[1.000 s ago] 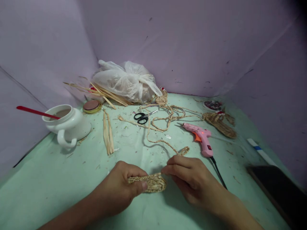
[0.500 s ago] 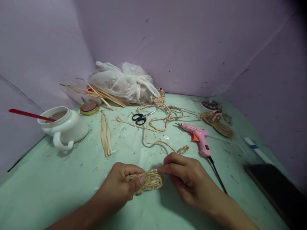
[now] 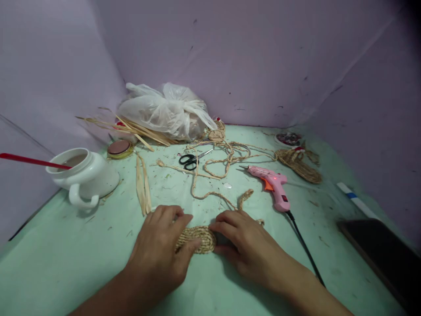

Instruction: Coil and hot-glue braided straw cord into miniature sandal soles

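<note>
An oval coil of braided straw (image 3: 204,240) lies low over the table in front of me, its rows side by side. My left hand (image 3: 166,239) grips its left part, thumb across the top face and fingers behind the far edge. At its rounded right end, my right hand (image 3: 238,239) holds the rim between fingertips and thumb. A loose straw braid (image 3: 210,193) runs from behind my right hand back to a tangle, with a looped end (image 3: 245,199) just beyond the fingers. The left end of the coil is hidden by my left hand.
A pink glue gun (image 3: 274,186) with a black cord lies to the right, near a dark flat object (image 3: 378,254). Black-handled scissors (image 3: 190,161) lie ahead. At left stand a white pot (image 3: 95,173) and straw strips (image 3: 143,186). A plastic bag (image 3: 167,109) sits behind.
The coil has been lowered and laid flatter, its top face now showing. My left fingers have moved over to its far edge, and my right hand has closed in on the right end.
</note>
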The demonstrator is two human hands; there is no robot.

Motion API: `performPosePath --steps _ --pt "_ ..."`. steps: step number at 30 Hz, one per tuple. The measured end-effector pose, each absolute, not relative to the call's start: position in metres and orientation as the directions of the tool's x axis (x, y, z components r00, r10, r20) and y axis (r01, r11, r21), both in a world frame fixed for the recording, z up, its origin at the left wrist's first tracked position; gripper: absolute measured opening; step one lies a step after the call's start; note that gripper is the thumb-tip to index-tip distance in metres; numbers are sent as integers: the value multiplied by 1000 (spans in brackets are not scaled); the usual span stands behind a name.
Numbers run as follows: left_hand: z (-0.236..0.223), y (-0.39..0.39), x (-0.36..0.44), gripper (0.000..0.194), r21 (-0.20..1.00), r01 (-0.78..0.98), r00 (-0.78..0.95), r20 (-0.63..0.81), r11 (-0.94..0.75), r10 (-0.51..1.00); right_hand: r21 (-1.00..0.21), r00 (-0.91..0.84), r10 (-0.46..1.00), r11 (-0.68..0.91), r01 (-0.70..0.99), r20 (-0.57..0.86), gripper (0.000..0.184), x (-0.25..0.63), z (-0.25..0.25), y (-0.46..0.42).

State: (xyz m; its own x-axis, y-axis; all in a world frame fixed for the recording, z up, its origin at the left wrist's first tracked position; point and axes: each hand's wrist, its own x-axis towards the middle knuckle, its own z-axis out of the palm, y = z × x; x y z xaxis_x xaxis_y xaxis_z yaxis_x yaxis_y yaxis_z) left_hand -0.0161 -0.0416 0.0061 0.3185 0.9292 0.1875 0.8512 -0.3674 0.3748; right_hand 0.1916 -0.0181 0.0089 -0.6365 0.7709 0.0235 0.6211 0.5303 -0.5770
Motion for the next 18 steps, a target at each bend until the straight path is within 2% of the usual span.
performPosePath --steps 3,6,9,14,18 --pt "6 -43 -13 39 398 811 414 124 -428 902 -573 -636 771 533 623 26 19 192 9 -20" --pt "3 -43 -12 36 393 806 447 84 -442 890 -563 -633 774 527 637 10 16 192 13 -20" --pt "-3 -41 -12 33 387 800 454 112 -459 884 -499 -635 773 544 675 -16 16 194 19 -14" --pt "-9 -41 -15 35 352 789 467 189 -504 864 -321 -615 784 563 762 -85 17 201 24 -6" --pt "-10 -42 -17 35 353 776 492 178 -522 852 -293 -645 763 606 740 -49 15 203 19 -7"
